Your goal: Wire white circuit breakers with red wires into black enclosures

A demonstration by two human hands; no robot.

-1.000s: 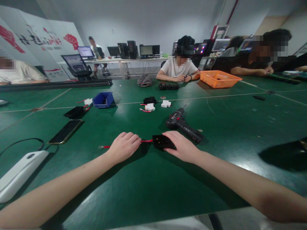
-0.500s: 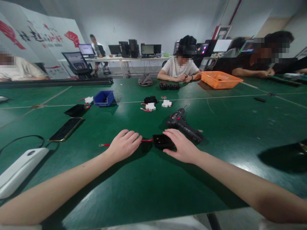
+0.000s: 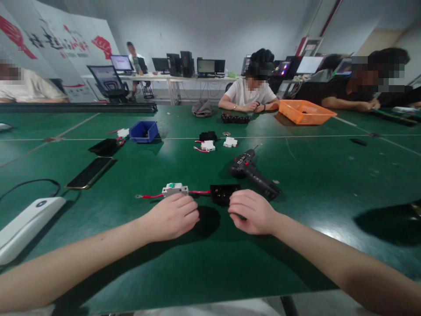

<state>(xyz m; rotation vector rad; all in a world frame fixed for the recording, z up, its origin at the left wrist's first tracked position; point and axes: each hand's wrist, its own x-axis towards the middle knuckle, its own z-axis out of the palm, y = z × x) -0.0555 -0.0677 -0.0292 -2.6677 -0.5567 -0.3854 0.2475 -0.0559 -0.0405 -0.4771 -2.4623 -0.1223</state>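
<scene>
A white circuit breaker (image 3: 175, 189) with a green switch lies on the green table, a red wire (image 3: 153, 196) with a ring terminal running out to its left. Another red wire links it to a black box (image 3: 222, 193) with brass-coloured contacts. My left hand (image 3: 179, 215) is just in front of the breaker, fingers curled and fingertips hidden. Near the box's right front corner is my right hand (image 3: 251, 212), its fingers bent together; whether anything is between them is hidden. A black power drill (image 3: 253, 172) lies behind my right hand.
A phone (image 3: 90, 172) and a white device (image 3: 31, 224) lie at the left. Farther back are a blue bin (image 3: 144, 131), more breakers (image 3: 208, 145), a black part (image 3: 208, 135) and an orange basket (image 3: 305, 112). Several people sit around the table.
Both hands have drawn back toward the table's front edge. The breaker, covered by my left hand before, now shows, and more of the black box is uncovered.
</scene>
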